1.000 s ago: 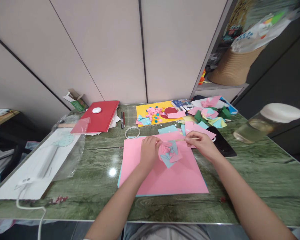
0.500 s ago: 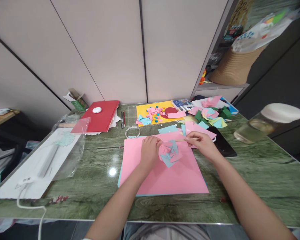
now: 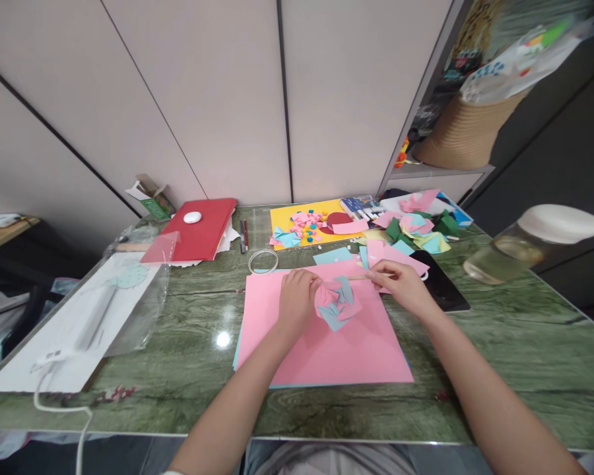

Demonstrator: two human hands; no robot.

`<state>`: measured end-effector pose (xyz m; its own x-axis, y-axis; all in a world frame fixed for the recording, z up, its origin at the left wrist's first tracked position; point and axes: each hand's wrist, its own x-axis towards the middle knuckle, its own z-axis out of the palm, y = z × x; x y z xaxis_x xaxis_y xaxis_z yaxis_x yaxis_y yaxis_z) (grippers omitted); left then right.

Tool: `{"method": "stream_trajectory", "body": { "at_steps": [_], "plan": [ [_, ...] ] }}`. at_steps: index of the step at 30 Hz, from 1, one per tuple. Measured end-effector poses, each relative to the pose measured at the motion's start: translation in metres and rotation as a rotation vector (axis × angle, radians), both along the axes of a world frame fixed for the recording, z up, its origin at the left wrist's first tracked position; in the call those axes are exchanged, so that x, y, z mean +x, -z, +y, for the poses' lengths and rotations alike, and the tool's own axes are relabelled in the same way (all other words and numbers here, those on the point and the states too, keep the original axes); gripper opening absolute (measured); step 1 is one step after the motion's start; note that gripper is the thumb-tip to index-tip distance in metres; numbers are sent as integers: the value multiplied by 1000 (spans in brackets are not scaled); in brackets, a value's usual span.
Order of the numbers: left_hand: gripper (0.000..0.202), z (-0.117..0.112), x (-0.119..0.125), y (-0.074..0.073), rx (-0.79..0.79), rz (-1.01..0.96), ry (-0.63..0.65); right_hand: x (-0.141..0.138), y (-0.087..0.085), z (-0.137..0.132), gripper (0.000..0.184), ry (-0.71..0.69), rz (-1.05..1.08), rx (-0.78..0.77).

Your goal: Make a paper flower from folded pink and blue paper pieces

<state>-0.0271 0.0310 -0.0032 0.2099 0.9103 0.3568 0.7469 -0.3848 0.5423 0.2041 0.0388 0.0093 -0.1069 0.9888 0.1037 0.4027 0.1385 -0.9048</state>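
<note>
Both hands are at work just right of centre in the frame. The left hand (image 3: 297, 300) has its fingers bent and drawn close together, tips pinching the upper left edge of a pink-and-blue paper flower (image 3: 336, 303); the thumb is hidden, so exactly where it presses, nobody can say from here. On the other side, the right hand (image 3: 398, 284) has thumb and forefinger closed on a thin stick (image 3: 359, 277), the other fingers curled in behind. That stick runs leftward, nearly level, to the flower's top edge; whether it touches the petals is too small to make out.

And the flower itself? Right of centre, below the middle of the frame, over the pink paper (image 3: 336, 363), its folded petals facing the camera. Just behind the right hand lie loose pink scraps (image 3: 383, 251) and a black phone (image 3: 440, 284). Up and left of the left hand, there's a coil of wire (image 3: 263, 262), near the pink paper's top left corner.
</note>
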Motion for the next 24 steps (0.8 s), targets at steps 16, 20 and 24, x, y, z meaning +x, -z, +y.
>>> {"method": "stream_trajectory", "body": {
  "at_steps": [16,20,24],
  "plan": [
    [15,1,-1,1,-32,-123,-10,11,6,7,26,188,172,45],
    [14,3,-2,4,-109,-308,-20,12,16,10,20,256,45,85],
    [12,7,-3,6,-266,-572,-27,0,24,8,18,197,-336,326]
  ]
}}
